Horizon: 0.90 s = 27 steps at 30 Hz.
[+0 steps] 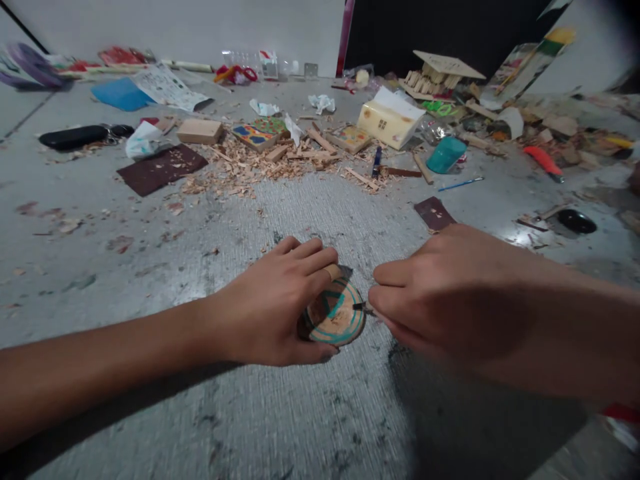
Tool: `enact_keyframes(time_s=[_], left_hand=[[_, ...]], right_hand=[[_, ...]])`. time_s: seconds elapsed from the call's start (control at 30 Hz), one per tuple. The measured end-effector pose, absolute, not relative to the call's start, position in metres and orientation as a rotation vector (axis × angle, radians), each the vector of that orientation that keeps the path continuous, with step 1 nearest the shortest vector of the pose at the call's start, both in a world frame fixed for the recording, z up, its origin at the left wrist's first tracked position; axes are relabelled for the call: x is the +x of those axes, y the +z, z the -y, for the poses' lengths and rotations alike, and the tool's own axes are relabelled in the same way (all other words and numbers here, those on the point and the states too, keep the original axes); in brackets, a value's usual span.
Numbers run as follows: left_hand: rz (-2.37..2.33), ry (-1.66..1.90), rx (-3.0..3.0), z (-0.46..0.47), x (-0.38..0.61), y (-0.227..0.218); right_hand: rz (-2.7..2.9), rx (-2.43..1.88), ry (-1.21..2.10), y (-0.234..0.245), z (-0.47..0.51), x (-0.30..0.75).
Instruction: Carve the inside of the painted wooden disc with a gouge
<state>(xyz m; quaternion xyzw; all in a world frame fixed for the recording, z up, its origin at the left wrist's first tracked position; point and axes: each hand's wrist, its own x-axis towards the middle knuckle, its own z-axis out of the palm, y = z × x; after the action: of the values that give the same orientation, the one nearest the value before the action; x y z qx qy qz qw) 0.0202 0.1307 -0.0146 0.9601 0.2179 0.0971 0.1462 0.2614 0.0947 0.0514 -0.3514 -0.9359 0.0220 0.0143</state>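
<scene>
A round wooden disc with teal painted rings and a roughened, gouged middle lies flat on the grey surface. My left hand is wrapped round its left side, fingers along the far edge and thumb at the near edge. In my closed right hand is a small carving tool; only its dark, narrow metal tip shows, at the disc's right rim. The tool's handle is hidden inside my fist. Just beyond the right hand lies a brown sandpaper piece.
Wood shavings are heaped ahead, among wooden blocks and a larger sandpaper sheet. Further right are a teal cup-like object, a blue thin stick, an orange-handled tool and a shiny black oval object.
</scene>
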Motion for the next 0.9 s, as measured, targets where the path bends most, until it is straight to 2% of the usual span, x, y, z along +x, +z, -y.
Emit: enact_keyframes(time_s=[0.1,0.23,0.4,0.63,0.73,0.9], left_hand=[[-0.62,0.288,2.771,-0.132,0.022,-0.012],[-0.626,0.281,2.778,-0.133,0.026,-0.011],[-0.617,0.308,2.767,-0.132,0.026,-0.014],[-0.682,0.247,2.769,-0.132,0.023,-0.01],[-0.717,0.22,2.762,-0.131,0.023,-0.008],[-0.72,0.228,2.763,-0.131,0.021,-0.012]], right_hand=[[3.056,-1.015,0.079,0.05,-0.09,0.262],[2.884,-1.08,-0.037,0.034,-0.069,0.272],[2.597,-1.225,0.031,0.0,-0.045,0.279],[2.472,-1.241,-0.053,-0.037,-0.039,0.285],[2.422,-1.268,0.046,-0.031,-0.042,0.29],[2.529,-1.167,0.178,0.005,-0.059,0.295]])
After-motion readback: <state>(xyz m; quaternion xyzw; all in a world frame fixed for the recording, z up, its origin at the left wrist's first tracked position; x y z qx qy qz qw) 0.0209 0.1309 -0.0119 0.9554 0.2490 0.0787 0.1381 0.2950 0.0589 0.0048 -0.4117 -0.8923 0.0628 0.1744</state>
